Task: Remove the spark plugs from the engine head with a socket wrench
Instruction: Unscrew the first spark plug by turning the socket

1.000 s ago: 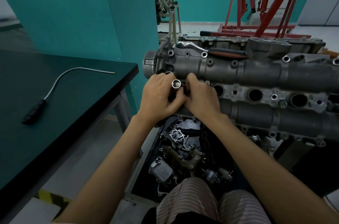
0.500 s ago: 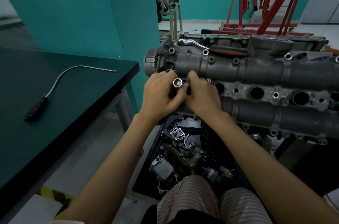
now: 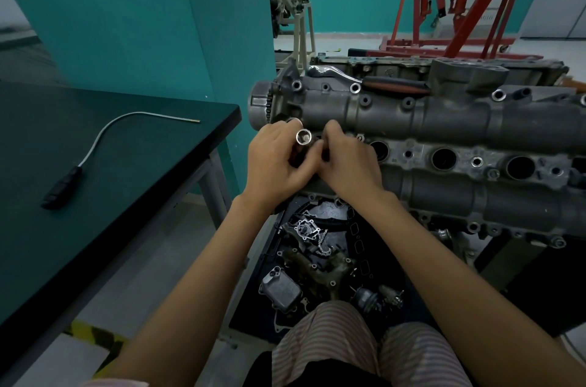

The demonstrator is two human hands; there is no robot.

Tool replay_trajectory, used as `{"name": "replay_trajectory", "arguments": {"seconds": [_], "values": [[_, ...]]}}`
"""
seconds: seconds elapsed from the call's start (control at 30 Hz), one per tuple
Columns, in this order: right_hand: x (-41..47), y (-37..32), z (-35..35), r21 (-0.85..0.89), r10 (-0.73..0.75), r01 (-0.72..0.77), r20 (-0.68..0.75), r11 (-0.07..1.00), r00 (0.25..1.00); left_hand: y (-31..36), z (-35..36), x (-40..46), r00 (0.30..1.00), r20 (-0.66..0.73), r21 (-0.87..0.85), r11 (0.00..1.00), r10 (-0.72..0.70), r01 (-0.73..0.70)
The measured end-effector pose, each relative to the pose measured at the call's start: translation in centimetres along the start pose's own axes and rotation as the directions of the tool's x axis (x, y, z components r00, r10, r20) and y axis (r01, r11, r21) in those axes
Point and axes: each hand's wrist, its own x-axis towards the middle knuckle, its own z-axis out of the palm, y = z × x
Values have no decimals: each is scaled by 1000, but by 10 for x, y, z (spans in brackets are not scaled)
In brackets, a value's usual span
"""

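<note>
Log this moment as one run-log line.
stage: handling socket at engine head | left hand: holds socket | right hand: fingers curled at socket, grip unclear | ratchet: resting on head

Single head-worn wide-angle view, looking forward and down, close over both forearms, engine head [image 3: 444, 130] just ahead

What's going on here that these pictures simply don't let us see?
All in the head view:
- Lower part of the shiny silver socket: hidden inside the left hand.
- What the right hand pinches: covered by its own curled fingers.
- The spark plug well below both hands: blocked by them.
- Spark plugs in the three open round wells of the grey metal engine head: too dark inside to tell.
- The engine head's right end: cut off by the frame edge.
</note>
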Motion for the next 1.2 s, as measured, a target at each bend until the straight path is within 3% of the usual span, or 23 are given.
{"name": "replay_trajectory", "arguments": {"seconds": [0.2, 0.47, 0.7, 0.93, 1.2], "values": [[0, 4, 2, -12, -10, 10, -18, 1000, 1000, -1, 3, 2, 1000, -25, 78, 997, 12, -10], [-1, 2, 2, -7, -30, 30, -29, 1000, 999, 4, 0, 1, 1000, 20, 34, 999, 4, -5], [-1, 3, 2, 2, -7, 7, -43, 1000, 999, 1, 2, 1, 999, -27, 44, 999, 20, -19], [2, 3, 2, -12, 17, -17, 11, 1000, 1000, 2, -3, 0, 998, 55, 45, 998, 29, -32], [-1, 5, 3, -28, -15, 13, -54, 1000, 998, -4, 4, -1, 999, -14, 50, 998, 34, -34]]}}
